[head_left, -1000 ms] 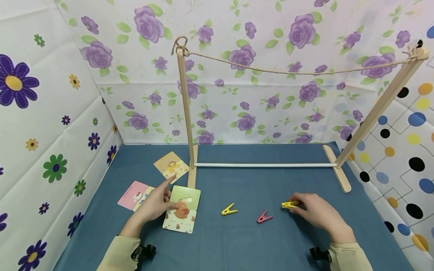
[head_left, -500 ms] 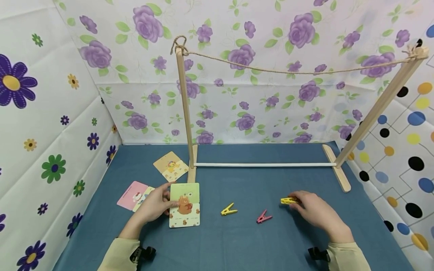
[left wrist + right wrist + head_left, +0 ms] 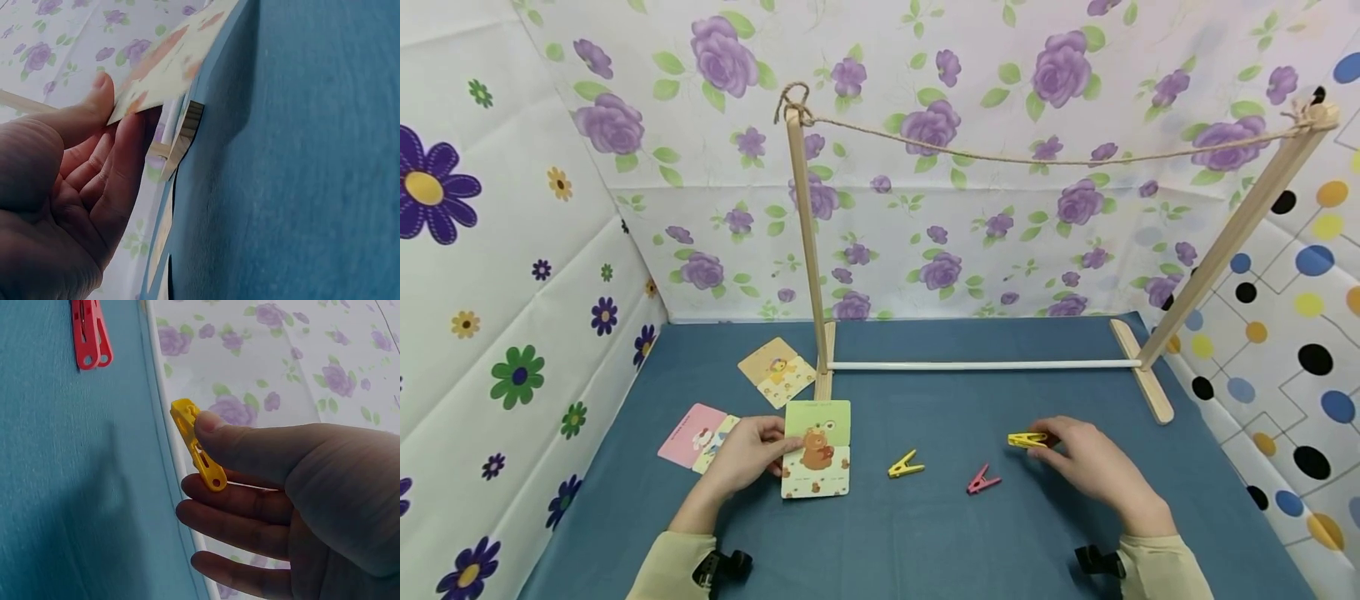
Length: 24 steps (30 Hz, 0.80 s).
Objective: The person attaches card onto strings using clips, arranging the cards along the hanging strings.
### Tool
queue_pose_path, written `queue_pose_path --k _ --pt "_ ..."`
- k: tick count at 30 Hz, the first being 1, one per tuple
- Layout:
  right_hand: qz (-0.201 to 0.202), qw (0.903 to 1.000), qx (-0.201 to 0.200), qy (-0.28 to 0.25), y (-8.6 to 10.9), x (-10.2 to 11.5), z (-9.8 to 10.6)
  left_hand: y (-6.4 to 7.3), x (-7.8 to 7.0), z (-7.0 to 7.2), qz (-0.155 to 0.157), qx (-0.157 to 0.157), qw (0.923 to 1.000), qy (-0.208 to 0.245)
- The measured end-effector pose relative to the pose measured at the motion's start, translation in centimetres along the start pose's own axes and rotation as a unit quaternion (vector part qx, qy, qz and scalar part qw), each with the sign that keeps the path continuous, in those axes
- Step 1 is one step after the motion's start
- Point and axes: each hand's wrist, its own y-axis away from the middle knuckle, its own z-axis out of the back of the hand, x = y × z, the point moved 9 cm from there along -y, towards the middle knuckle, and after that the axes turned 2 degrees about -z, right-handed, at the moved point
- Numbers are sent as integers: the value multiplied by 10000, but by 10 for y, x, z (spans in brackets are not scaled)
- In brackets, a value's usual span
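Head view shows the left hand (image 3: pixel 751 450), whose grip pinches the left side of a green card (image 3: pixel 816 446), the thumb in front and fingers behind. This card is just in front of the left foot of a wooden stand (image 3: pixel 807 233) and seems raised from the bench (image 3: pixel 925 542); whether its lower edge touches the cloth, I cannot tell. The grip of the right hand (image 3: pixel 1086 462) pinches a yellow peg (image 3: pixel 1024 440) between thumb and fingers, well apart from the card. A second yellow peg (image 3: pixel 906 465) and a pink peg (image 3: pixel 982 481) lie between the hands.

As I judge it, the step in hand is making ready one card and one peg. Next move probably calls for bringing them together, perhaps up at the string (image 3: pixel 970 156), with the card upright and the peg's handles squeezed.

The left hand partly covers a pink card (image 3: pixel 691 433), and the green card hides the foot's near end. Left wrist view cuts off the held card at the top. In the right wrist view, the thumb covers part of the held peg, so I cannot tell whether its jaws are apart
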Motion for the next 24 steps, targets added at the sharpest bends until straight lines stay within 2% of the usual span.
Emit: queue_pose_path --k 6,14,24 --pt "-5 9999 -154 15 -1 2 1 0 -6 -4 -111 41 9993 353" --pt "101 9987 -490 -131 0 5 3 -1 -12 -5 -100 76 9966 814" --pt "252 9962 -760 -345 0 13 7 -4 -13 -9 -212 -43 9967 788"
